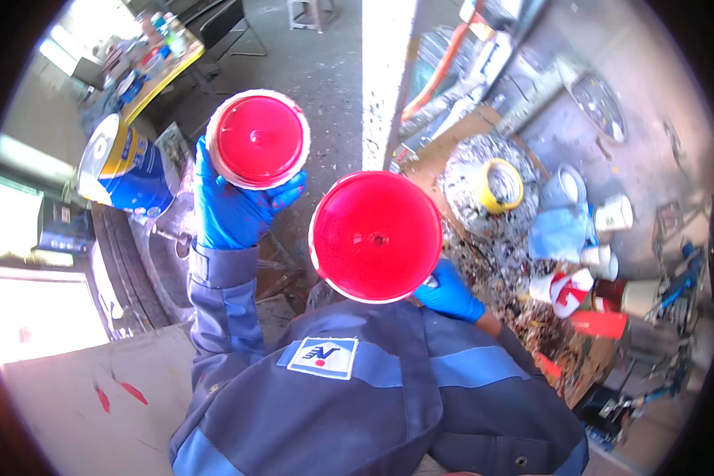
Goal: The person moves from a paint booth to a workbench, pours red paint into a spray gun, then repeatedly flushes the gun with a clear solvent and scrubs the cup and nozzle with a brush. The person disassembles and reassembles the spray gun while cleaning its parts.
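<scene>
Red covers the inside of a smaller white-rimmed round piece (pixel 260 140), which shows a ring and a shiny centre; I cannot tell whether it is a lid or a cup. My left hand (pixel 234 198), in a blue glove with red specks, holds it up from below, fingers wrapped round its edge. To its right and nearer my body is a larger tub of red paint (pixel 377 236) with a pale rim and a small dark spot mid-surface. My right hand (pixel 450 292), also blue-gloved, grips the tub's lower right side; most of its fingers are hidden behind it.
A paint-crusted bench (pixel 551 325) at right bears a yellow-rimmed can (pixel 501 186) on a splattered round base, with several cups nearby, some red-stained. A white post (pixel 385 87) rises ahead. At left stand a blue-and-yellow bucket (pixel 139 178) and a cluttered yellow-edged table (pixel 163 83).
</scene>
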`<state>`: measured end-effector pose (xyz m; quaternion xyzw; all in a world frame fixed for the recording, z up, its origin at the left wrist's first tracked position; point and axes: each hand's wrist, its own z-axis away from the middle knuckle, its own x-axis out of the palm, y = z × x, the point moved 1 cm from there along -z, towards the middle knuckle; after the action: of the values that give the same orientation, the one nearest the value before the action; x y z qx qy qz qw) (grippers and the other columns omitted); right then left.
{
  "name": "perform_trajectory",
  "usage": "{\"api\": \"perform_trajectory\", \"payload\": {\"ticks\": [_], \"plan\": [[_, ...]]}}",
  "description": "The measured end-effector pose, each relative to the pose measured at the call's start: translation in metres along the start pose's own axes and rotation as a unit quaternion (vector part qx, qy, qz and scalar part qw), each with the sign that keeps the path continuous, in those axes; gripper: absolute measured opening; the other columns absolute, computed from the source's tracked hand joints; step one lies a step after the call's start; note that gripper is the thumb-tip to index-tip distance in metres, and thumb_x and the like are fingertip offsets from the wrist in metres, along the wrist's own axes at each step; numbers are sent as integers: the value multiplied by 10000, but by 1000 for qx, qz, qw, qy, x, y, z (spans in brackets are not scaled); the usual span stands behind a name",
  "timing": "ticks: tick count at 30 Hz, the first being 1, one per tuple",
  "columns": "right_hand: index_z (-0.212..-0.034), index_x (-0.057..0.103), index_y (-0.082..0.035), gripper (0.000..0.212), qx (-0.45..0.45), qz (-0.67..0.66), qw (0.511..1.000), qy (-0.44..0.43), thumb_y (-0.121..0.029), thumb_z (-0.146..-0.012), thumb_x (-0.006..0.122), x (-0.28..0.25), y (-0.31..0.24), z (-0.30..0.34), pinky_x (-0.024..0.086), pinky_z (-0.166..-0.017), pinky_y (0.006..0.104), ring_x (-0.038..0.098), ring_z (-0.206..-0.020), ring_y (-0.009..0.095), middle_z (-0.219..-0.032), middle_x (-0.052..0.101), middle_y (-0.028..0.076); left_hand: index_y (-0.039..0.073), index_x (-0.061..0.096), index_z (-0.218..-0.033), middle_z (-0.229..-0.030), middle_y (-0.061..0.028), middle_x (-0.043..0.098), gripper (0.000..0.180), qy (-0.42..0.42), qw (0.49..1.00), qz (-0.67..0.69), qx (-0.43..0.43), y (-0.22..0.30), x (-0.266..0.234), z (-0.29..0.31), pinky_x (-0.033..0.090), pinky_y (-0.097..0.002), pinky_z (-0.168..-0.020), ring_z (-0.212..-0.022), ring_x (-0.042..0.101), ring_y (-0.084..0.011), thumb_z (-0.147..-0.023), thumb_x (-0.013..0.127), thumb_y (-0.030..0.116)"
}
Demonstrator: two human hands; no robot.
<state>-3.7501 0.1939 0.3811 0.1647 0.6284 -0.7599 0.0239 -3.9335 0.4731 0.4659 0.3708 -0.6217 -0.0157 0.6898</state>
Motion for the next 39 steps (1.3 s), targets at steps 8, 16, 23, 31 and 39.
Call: {"api": "perform_trajectory", "payload": {"ticks": [8, 16, 23, 31, 39], "plan": [[-1343, 532, -47, 401, -52, -89, 989, -108, -166, -968, 605, 65, -10, -151, 505, -846, 307, 620, -971, 149, -1145, 653, 70, 161, 388, -1447, -1345, -169, 554, 708, 217, 960, -105, 144, 97, -114, 24, 593, -540, -804, -1088, 639, -385, -950, 342, 662], [-1206, 623, -126, 362, 27, -117, 992, -24, -376, -945, 636, 159, -76, -330, 368, -408, 192, 479, -499, 31, -665, 584, -19, 173, 478, -1377, -1240, -144, 626, 753, 362, 916, -89, 148, 152, -190, 58, 623, -473, -626, -995, 683, -338, -897, 359, 741], [-1354, 503, -36, 504, -138, -255, 946, -148, -308, -951, 638, 228, -127, -407, 545, -817, 287, 640, -942, 144, -1242, 617, 130, 156, 568, -1292, -1153, -125, 673, 660, 389, 916, -95, 37, 124, -202, 78, 601, -455, -522, -867, 712, -287, -928, 402, 680], [-1220, 623, -16, 324, -109, -230, 918, -305, -86, -905, 655, 266, -116, -446, 492, -916, 303, 589, -1052, 139, -1171, 638, 37, 92, 578, -1273, -1095, -112, 679, 682, 442, 891, -17, 101, 120, -238, 93, 540, -360, -692, -855, 671, -221, -949, 374, 656], [-1172, 639, -5, 291, -97, -153, 950, -253, -64, -890, 673, 231, -87, -575, 520, -858, 306, 625, -989, 134, -1115, 663, 56, 15, 534, -1331, -985, -112, 675, 372, 613, 684, -287, 271, 188, -228, 64, 527, -267, -683, -785, 636, -147, -1004, 553, 193]]}}
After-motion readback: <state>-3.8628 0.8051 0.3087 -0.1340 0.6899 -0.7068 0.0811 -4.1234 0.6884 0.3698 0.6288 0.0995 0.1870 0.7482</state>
